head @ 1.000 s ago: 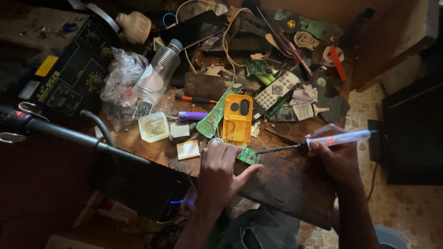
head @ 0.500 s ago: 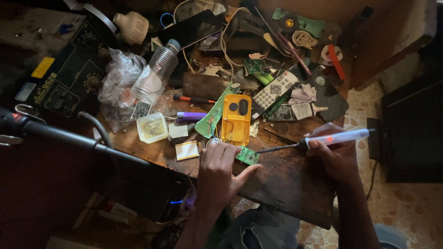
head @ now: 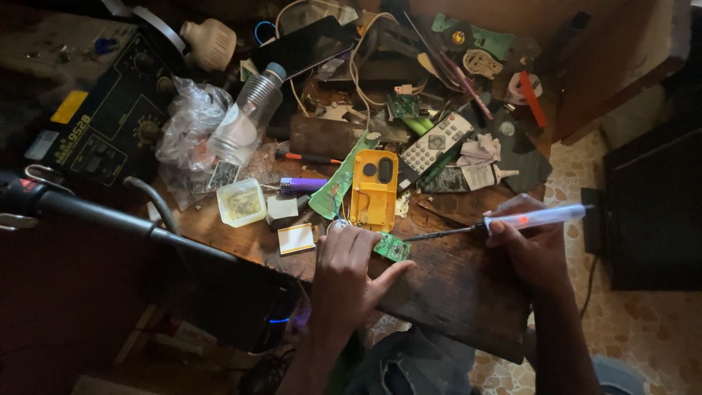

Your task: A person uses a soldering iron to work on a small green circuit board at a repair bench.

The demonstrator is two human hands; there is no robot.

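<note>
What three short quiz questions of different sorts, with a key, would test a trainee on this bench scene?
1. True or false: the right hand holds the soldering iron.
2. Which hand rests at the small green circuit board?
3. The yellow casing lies: A) beyond the board, B) on the floor, C) in the left hand.

Key: 1 true; 2 left; 3 A.

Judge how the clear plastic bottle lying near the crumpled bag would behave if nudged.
The clear plastic bottle lies on its side against a crumpled plastic bag, so it would probably roll or pivot. It looks mostly empty, thus likely light. Its ribbed thin wall may dent under a firm grip.
</note>
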